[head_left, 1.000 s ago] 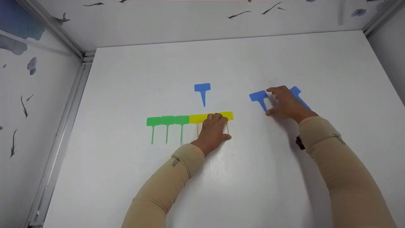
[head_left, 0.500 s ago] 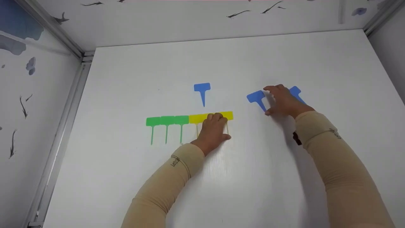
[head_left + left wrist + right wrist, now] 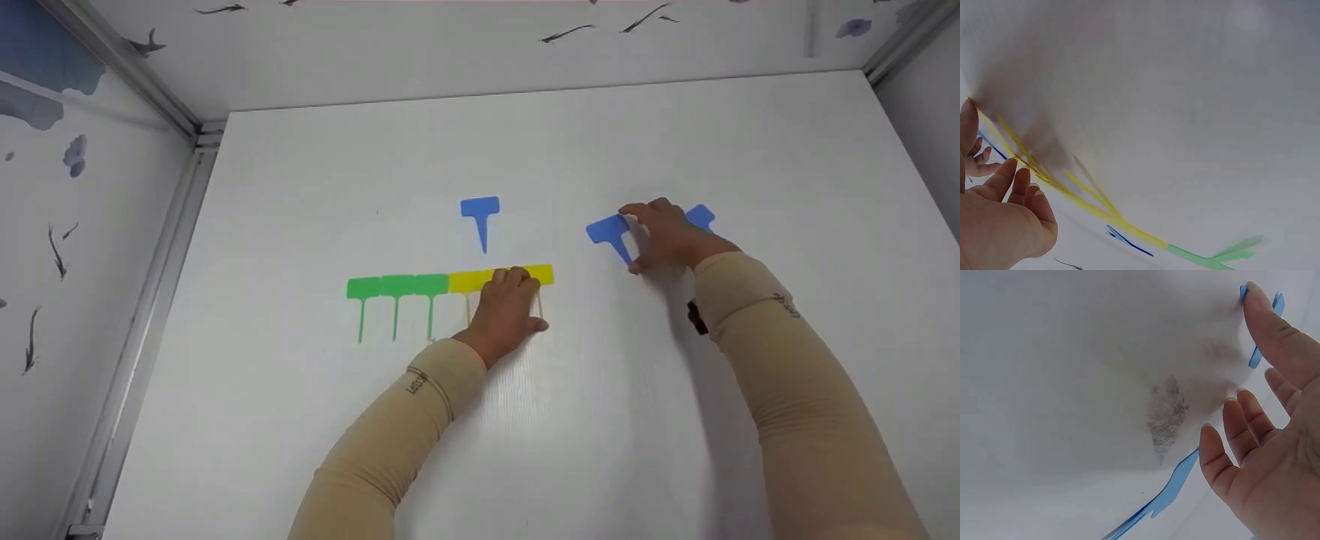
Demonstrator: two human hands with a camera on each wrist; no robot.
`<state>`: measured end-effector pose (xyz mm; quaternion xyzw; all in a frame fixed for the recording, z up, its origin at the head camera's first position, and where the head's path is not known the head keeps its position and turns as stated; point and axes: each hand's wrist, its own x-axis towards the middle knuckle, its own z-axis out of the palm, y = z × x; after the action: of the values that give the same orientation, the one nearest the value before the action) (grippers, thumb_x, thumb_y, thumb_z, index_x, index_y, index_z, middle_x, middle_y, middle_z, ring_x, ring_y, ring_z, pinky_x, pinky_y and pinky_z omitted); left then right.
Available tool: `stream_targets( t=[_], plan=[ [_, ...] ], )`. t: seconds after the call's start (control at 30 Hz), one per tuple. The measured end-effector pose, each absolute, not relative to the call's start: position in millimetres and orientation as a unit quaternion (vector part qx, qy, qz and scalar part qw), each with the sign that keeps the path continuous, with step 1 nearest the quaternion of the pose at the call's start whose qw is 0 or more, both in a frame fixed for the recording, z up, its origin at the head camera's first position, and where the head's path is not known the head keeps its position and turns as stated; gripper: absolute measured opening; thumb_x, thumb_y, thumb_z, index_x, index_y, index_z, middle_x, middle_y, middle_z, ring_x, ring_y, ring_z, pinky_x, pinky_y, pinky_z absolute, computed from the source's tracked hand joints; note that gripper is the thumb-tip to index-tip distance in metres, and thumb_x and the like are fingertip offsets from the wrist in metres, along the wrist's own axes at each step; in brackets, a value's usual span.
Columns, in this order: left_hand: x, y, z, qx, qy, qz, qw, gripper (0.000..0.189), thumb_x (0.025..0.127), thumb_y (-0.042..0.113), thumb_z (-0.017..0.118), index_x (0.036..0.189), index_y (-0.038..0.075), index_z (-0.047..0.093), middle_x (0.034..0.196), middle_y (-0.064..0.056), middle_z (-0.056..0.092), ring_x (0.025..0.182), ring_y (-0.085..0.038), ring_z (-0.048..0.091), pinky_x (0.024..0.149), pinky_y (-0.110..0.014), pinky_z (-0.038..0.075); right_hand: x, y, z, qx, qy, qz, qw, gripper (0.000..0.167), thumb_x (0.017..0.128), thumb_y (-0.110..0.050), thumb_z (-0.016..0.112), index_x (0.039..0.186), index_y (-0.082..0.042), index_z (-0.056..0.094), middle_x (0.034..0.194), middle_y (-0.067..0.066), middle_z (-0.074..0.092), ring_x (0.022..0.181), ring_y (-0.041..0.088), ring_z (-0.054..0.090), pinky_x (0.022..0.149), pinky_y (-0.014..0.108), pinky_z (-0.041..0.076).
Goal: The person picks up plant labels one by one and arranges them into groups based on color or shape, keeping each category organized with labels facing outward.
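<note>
Three green plant labels [image 3: 397,285] and several yellow plant labels [image 3: 469,282] lie edge to edge in a row, stems toward me. My left hand [image 3: 506,311] rests over the yellow ones, fingertips on their heads, hiding part of them. Farther right, my right hand [image 3: 667,236] touches a tilted blue plant label [image 3: 607,227], forefinger at its head and thumb by the stem's tip; the fingers are spread and loosely bent. Behind that hand another blue label [image 3: 700,217] is partly hidden. A third blue label [image 3: 480,206] lies above the yellow heads.
All the labels lie on a white board [image 3: 300,180]. Along the left side runs a metal frame rail [image 3: 161,292]. A patterned white wall panel [image 3: 420,56] stands behind the far edge.
My right hand has shifted slightly left, and the blue label under its fingers slid a little left and then nearly stopped. The left hand and the green and yellow row stay put.
</note>
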<state>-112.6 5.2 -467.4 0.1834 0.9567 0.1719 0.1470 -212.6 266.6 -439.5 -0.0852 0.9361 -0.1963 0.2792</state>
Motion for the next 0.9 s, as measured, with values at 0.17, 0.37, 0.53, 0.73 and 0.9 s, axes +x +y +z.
stream_targets(
  t=[0.17,0.37,0.53,0.73,0.9],
  plan=[
    [-113,5,-468,0.183,0.957,0.175,0.143,0.059,0.087,0.038,0.070,0.134,0.008,0.051,0.134,-0.006,0.045,0.126,-0.025,0.034,0.108,-0.037,0.032,-218,265,-440,-0.084,0.937,-0.173,0.293,0.091,0.077,-0.013,0.080,0.151,-0.013,0.025,0.150,0.029,0.015,0.137,0.049,0.014,0.104,0.068,0.026],
    [-113,6,-468,0.178,0.956,0.179,0.150,0.059,0.088,0.037,0.069,0.136,0.009,0.050,0.136,-0.006,0.044,0.126,-0.024,0.034,0.110,-0.036,0.031,-223,262,-439,-0.084,0.935,-0.157,0.308,0.092,0.076,-0.013,0.081,0.149,-0.012,0.025,0.148,0.030,0.017,0.136,0.049,0.015,0.104,0.067,0.025],
    [-113,6,-467,0.172,0.955,0.185,0.159,0.061,0.088,0.038,0.069,0.139,0.010,0.048,0.137,-0.004,0.043,0.124,-0.022,0.033,0.109,-0.033,0.031,-224,260,-435,-0.081,0.934,-0.150,0.315,0.090,0.076,-0.014,0.081,0.147,-0.012,0.025,0.145,0.030,0.019,0.134,0.049,0.016,0.104,0.068,0.026],
    [-113,6,-468,0.175,0.954,0.189,0.155,0.061,0.088,0.037,0.069,0.138,0.011,0.048,0.135,-0.004,0.044,0.121,-0.021,0.034,0.108,-0.032,0.031,-227,260,-436,-0.081,0.935,-0.146,0.313,0.091,0.074,-0.015,0.083,0.145,-0.009,0.026,0.142,0.030,0.024,0.132,0.049,0.020,0.104,0.066,0.026],
    [-114,5,-470,0.180,0.955,0.184,0.149,0.060,0.088,0.038,0.069,0.137,0.010,0.049,0.134,-0.004,0.044,0.121,-0.022,0.034,0.107,-0.034,0.032,-228,261,-440,-0.079,0.936,-0.158,0.304,0.094,0.073,-0.016,0.084,0.144,-0.004,0.024,0.138,0.030,0.030,0.131,0.048,0.023,0.106,0.063,0.026]
  ],
)
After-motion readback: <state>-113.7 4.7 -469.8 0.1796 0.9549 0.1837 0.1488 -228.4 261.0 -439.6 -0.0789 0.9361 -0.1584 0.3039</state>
